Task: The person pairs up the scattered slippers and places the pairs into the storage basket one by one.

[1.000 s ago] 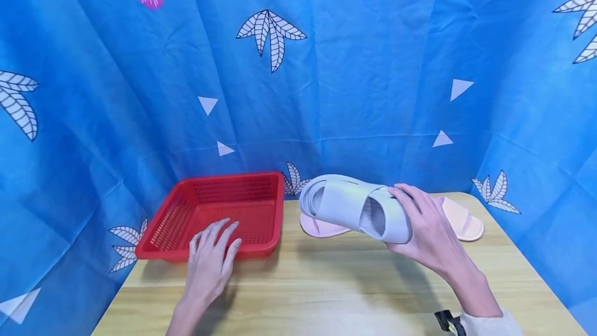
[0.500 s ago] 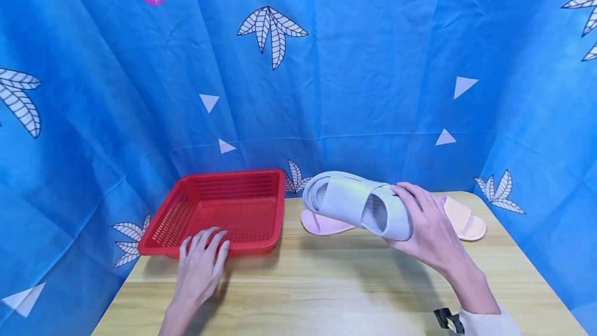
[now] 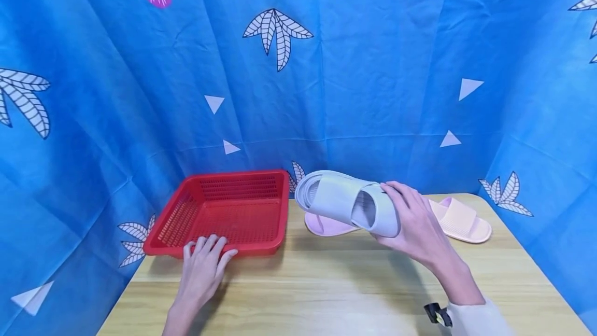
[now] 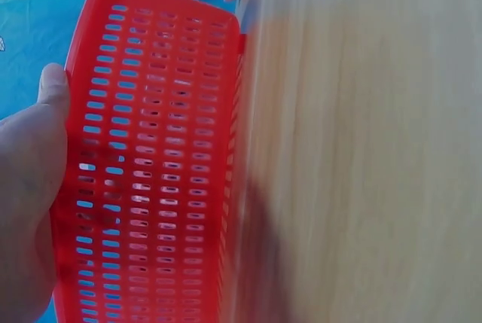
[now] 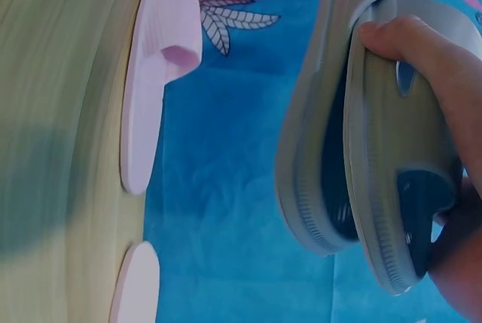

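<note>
1. So the red basket (image 3: 263, 247) was parked at the back left corner of the table (image 3: 322, 289), its slotted floor and walls showing from above.
2. The left hand (image 3: 200, 271) had its fingers hooked over the basket's front rim, thumb lying along that rim.
3. The right hand (image 3: 415, 227) was gripping a pair of grey slippers (image 3: 333, 198) stacked together, pinched between thumb and fingers at one end. How the far-side fingers lay, I couldn't really tell.
4. That pair was up above the table, tilted, other end pointing toward the basket but apart from it.
5. A lilac slipper (image 3: 326, 226) sat near the back edge, partly hidden behind the grey pair; a peach slipper (image 3: 462, 221) lay by the back right corner.
6. Wood ran from the basket's front wall to the near edge, and a blue curtain (image 3: 359, 66) hung right behind the back edge.
</note>
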Demonstrator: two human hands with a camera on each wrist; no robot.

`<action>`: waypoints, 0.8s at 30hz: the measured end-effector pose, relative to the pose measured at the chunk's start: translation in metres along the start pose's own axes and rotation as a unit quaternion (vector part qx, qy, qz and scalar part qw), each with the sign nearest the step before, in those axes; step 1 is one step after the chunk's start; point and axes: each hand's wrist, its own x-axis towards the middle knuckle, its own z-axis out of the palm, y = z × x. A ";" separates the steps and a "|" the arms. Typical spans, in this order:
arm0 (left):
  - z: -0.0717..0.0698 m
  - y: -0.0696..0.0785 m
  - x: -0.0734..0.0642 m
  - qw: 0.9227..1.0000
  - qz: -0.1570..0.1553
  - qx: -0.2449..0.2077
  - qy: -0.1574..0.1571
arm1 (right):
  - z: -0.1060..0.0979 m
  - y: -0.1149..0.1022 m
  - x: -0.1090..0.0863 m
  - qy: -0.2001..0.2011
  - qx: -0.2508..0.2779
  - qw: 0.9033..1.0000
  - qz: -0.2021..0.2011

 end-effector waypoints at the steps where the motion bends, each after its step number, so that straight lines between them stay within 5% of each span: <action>1: 0.000 -0.001 -0.001 1.000 0.000 0.000 -0.001 | 0.002 -0.002 0.002 -0.003 0.002 1.000 0.000; 24: -0.002 -0.008 -0.005 0.998 0.051 -0.035 0.023 | 0.053 -0.061 0.081 -0.075 0.026 0.997 -0.009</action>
